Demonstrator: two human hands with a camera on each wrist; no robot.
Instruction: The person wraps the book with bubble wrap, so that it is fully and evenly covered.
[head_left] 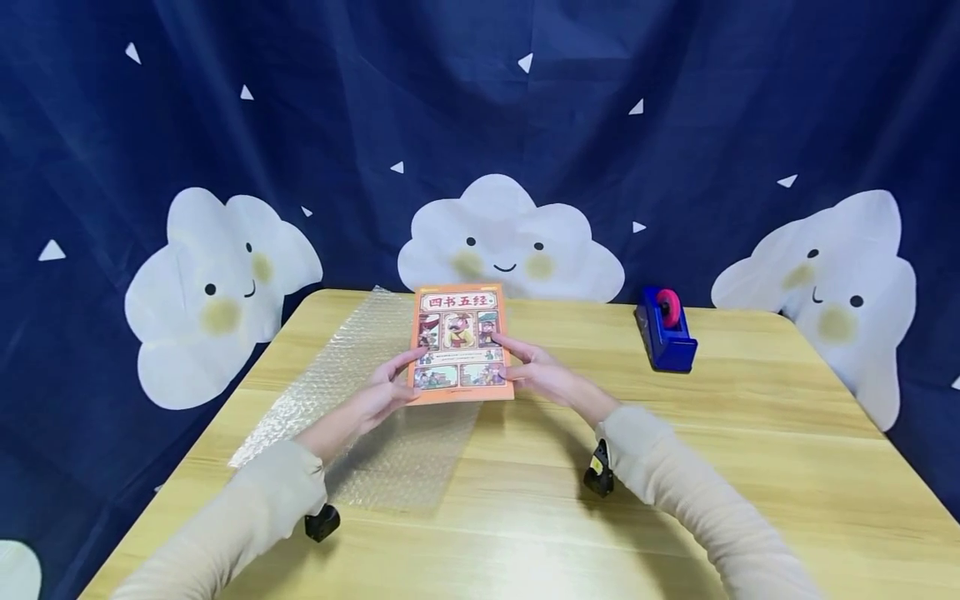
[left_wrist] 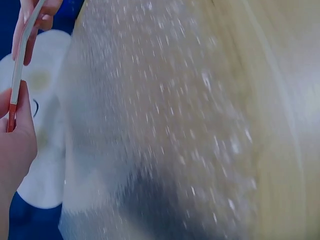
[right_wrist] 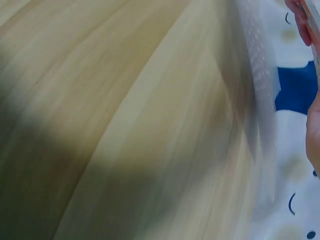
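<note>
— Sleeves come first, nearest to the camera in the head view: we see two pale sleeves, each with a small black wrist camera under it. What do the hands hold?

— Both hold the orange book [head_left: 461, 343]. We see the left hand [head_left: 385, 392] gripping its left edge, thumb on the cover, and the right hand [head_left: 542, 372] gripping its right edge, with fingers stretched over the cover. So both hands are closed around the book, not spread wide.

— Where is the book exactly?

— It is lifted a little above the wooden table [head_left: 750, 433], near the middle, with the cover facing us. The cover has comic pictures and a title in Chinese characters. In the left wrist view we see the book [left_wrist: 17, 70] only as a thin edge, with the left hand [left_wrist: 15, 145] at its lower part.

— And under it?

— A sheet of bubble wrap [head_left: 352, 392] lies flat on the table, below the book and to its left. The book's shadow falls on it.

— Anything further out?

— A blue tape dispenser [head_left: 666, 330] with a red roll stands to the right, well apart from the hands. Behind the table hangs a dark blue cloth [head_left: 480, 108] with white smiling clouds. The right wrist view is blurred; we can tell only table wood there.
</note>
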